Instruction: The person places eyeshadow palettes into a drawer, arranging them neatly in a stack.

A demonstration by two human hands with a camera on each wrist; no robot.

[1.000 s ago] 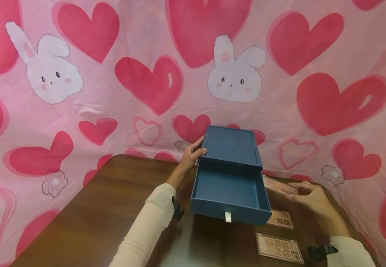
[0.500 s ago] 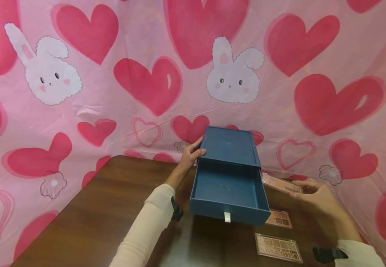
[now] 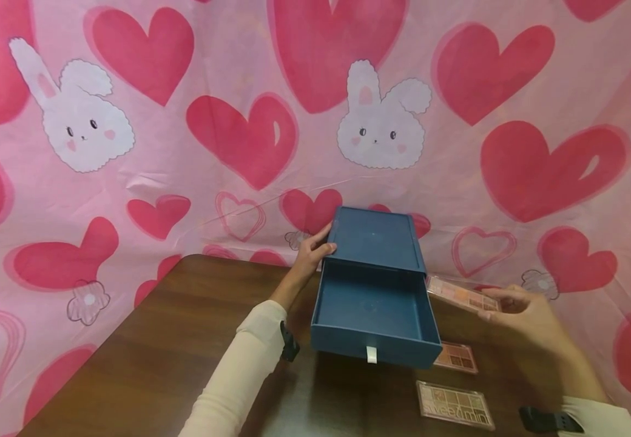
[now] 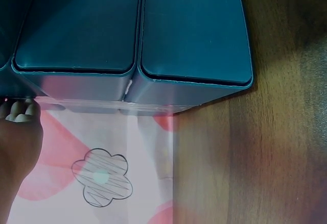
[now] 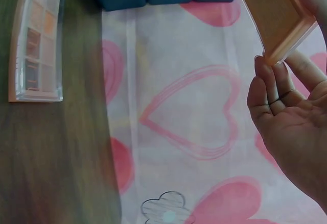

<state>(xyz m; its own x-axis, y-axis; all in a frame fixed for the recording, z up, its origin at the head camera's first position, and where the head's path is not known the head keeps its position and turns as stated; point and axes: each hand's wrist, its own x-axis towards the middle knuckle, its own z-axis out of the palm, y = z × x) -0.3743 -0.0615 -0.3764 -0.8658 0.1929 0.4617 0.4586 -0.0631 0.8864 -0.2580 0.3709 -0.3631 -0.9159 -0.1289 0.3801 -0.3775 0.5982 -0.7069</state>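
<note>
A blue drawer box [image 3: 375, 238] stands on the table with its top drawer [image 3: 343, 337] pulled out and nothing visible inside. My left hand [image 3: 309, 252] holds the box's left side, thumb at the top edge; in the left wrist view its curled fingers [image 4: 20, 113] are partly cut off. To the right of the box, my right hand [image 3: 525, 309] pinches the near end of a clear-cased eyeshadow palette [image 3: 462, 296], raised and tilted. The right wrist view shows the orange-brown back of this palette [image 5: 271, 15] between thumb and fingers.
Two more palettes lie on the wooden table [image 3: 184, 340] right of the drawer: one with warm shades [image 3: 458, 357], partly behind the drawer, and a beige one [image 3: 455, 405] nearer. A pink heart-patterned cloth [image 3: 304, 152] hangs close behind the table.
My right hand has shifted slightly right and up with the palette, which sticks out more from beside the box. My left hand and the drawer box stay in place.
</note>
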